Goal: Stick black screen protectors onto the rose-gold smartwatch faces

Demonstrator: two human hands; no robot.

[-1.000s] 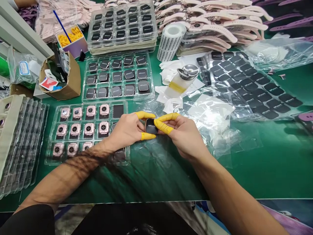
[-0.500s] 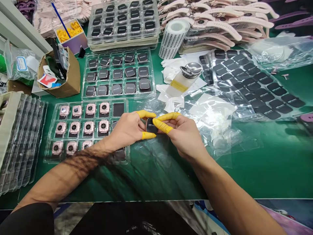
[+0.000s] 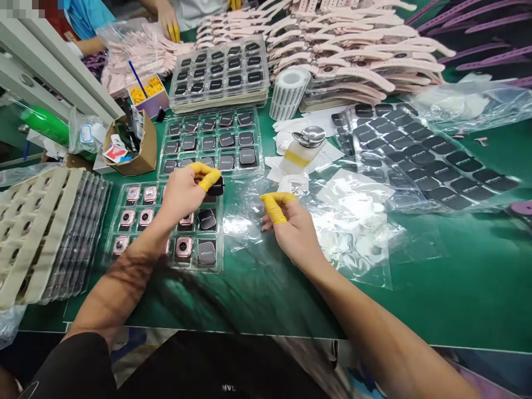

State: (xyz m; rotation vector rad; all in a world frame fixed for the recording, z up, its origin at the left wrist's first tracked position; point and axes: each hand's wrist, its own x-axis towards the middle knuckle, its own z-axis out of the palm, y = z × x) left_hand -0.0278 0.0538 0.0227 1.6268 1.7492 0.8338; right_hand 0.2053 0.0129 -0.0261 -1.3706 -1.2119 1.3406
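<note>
My left hand (image 3: pixel 185 191), with yellow finger cots on the fingertips, is closed on a dark square smartwatch case (image 3: pixel 215 186) over the top right pocket of the near clear plastic tray (image 3: pixel 220 233). Pink smartwatch cases (image 3: pixel 183 247) lie back side up in that tray; in its right column a smartwatch with a black face film (image 3: pixel 206 252) lies face up. Over the clear plastic film on the table, my right hand (image 3: pixel 295 224) is pinched, thumb against forefinger in yellow cots. Whatever lies between those fingertips, if anything, cannot be made out.
Behind stands a second tray of black-faced watches (image 3: pixel 226 139), and a tray stack (image 3: pixel 216 72). A label roll (image 3: pixel 290 94), pump bottle (image 3: pixel 301 149), black film sheets (image 3: pixel 436 149), pink straps (image 3: pixel 344 50), cardboard box (image 3: pixel 145 147) and tilted trays (image 3: pixel 62 238) surround the work area. A co-worker's hand (image 3: pixel 168 22) is far back.
My hands have parted. My left hand has carried the watch case left and up to the near tray, while my right hand stays over the film. The view has shifted, showing co-workers behind.
</note>
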